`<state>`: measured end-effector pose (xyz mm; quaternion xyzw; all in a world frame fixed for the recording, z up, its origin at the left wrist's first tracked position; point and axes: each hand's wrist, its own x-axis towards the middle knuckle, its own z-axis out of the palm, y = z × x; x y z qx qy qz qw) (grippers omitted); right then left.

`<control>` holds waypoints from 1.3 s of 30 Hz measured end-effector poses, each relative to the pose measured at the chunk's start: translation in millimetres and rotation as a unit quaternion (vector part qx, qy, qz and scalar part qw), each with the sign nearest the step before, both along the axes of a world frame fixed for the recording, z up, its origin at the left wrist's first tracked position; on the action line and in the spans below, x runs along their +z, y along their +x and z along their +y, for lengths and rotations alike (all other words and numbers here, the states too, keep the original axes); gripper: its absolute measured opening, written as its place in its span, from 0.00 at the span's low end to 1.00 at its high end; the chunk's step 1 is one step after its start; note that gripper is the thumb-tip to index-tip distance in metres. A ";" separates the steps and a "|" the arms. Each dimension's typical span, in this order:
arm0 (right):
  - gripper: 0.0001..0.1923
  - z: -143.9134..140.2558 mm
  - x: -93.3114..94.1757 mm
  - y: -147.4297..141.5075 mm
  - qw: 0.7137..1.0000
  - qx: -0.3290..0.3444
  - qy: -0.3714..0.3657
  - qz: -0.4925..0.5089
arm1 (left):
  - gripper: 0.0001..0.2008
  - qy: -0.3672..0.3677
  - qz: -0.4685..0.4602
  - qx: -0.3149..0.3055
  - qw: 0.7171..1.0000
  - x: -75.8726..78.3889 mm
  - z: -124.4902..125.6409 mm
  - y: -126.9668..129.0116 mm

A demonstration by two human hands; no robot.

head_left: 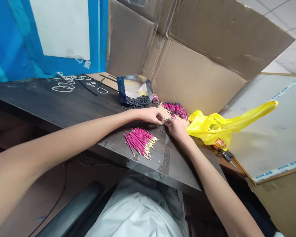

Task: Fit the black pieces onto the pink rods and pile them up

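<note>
We see both hands meeting over the dark wooden desk (64, 105). The left hand (151, 115) is curled, its fingertips pinched together at the point where it meets the right hand (176, 127), which is likewise curled with fingers drawn in. Between the two sets of fingertips lies a small dark piece (163, 122); it is too small for us to tell which hand grips it.

Just below the left hand lies a loose fan of magenta sticks (140, 141), thin and straight, with pale yellowish ends pointing toward the right hand. Just beyond the right hand lies a second bundle of magenta sticks with dark tips (175, 108). Beyond the left hand stands a reflective open pouch (134, 89) spilling black pieces (137, 101). A yellow plastic bag (217, 128) lies beside the right hand.
</note>
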<state>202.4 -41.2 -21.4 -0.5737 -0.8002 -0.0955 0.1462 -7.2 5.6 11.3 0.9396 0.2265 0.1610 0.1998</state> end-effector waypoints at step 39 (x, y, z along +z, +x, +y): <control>0.06 -9.1 -1.0 -13.5 0.991 0.062 -0.002 0.123 | 0.12 -0.192 0.161 -0.092 0.964 28.4 -6.2 -23.2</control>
